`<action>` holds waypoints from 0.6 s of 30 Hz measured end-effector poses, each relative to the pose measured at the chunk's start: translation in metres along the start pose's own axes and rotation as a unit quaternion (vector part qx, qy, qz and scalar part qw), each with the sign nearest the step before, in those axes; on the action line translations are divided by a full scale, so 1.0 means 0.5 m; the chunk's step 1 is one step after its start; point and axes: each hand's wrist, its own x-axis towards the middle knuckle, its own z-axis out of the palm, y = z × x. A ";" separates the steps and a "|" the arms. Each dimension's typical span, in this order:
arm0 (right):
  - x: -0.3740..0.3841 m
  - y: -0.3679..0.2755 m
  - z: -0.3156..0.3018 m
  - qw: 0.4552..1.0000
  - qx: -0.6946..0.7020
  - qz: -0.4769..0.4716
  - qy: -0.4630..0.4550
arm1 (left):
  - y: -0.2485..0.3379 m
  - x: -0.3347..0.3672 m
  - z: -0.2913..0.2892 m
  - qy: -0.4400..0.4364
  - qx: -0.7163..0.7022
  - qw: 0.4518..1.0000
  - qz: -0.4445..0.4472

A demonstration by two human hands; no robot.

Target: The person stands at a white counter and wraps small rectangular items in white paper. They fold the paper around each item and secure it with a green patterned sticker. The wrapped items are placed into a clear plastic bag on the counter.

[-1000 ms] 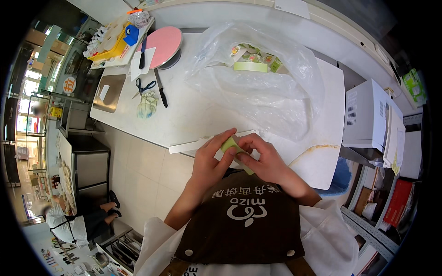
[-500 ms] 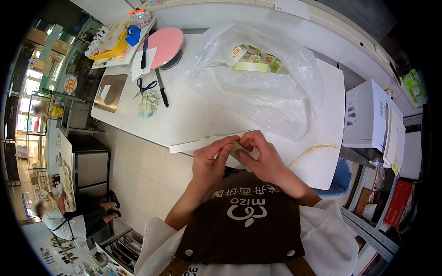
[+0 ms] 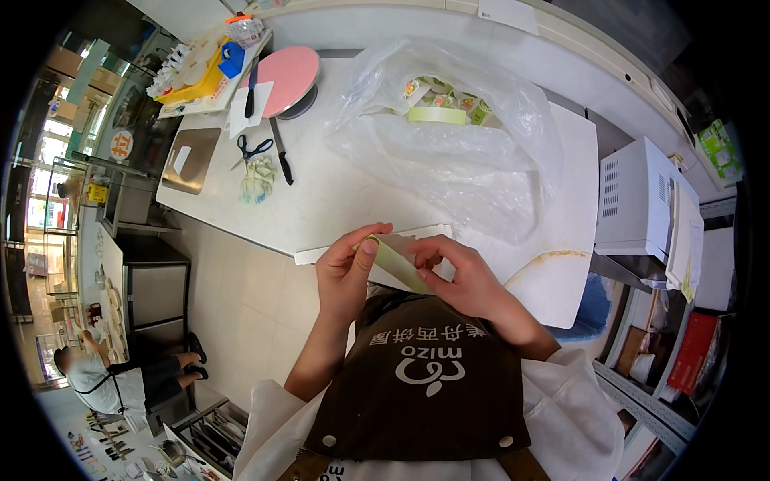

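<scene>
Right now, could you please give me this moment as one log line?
left hand: pinching pale green strip | right hand: at strip's lower end | plastic bag: on white table

Left hand (image 3: 341,279) and right hand (image 3: 465,276) are kinda close together just beyond the apron (image 3: 481,401), left pinching, right with curled fingers (image 3: 439,250), forearms (image 3: 319,357) angled in from either side of it.

From my head, the left fisheye looks steeply down over my apron (image 3: 433,409), my fingers (image 3: 443,247) close below and the tabletop (image 3: 337,200) ahead, straight edges bending toward the view's dark round rim.
</scene>
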 end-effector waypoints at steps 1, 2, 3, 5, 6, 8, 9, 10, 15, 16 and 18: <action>0.001 0.000 0.002 1.000 0.000 0.003 -0.001 | -0.002 0.000 0.000 -0.008 0.004 1.000 0.002; 0.001 -0.001 0.005 1.000 0.000 0.009 -0.003 | -0.004 -0.002 0.001 -0.016 0.008 1.000 0.001; 0.002 -0.006 0.008 1.000 -0.023 0.006 -0.007 | -0.006 -0.004 0.002 -0.023 -0.009 1.000 0.010; 0.008 -0.017 0.014 0.998 -0.069 -0.001 -0.014 | -0.009 -0.006 0.002 -0.036 -0.042 0.998 0.029; 0.008 -0.011 0.017 0.995 -0.089 0.013 -0.037 | -0.008 -0.006 0.000 -0.043 -0.049 0.997 0.037; 0.006 0.009 0.025 0.987 -0.127 0.040 -0.084 | -0.004 -0.002 -0.008 -0.055 -0.063 0.995 0.053; 0.011 0.012 0.032 0.987 -0.129 0.032 -0.090 | -0.003 0.002 -0.018 -0.064 -0.013 0.994 0.088; 0.018 0.014 0.040 0.986 -0.131 0.024 -0.096 | -0.001 0.009 -0.032 -0.073 0.037 0.989 0.123; 0.067 0.019 0.078 0.984 -0.136 0.030 -0.109 | 0.007 0.053 -0.090 -0.116 0.194 0.942 0.247; 0.078 0.017 0.089 0.984 -0.141 0.031 -0.108 | 0.007 0.064 -0.103 -0.120 0.184 0.944 0.245; 0.106 0.009 0.099 0.986 -0.143 0.017 -0.084 | 0.008 0.098 -0.119 -0.133 0.158 0.952 0.227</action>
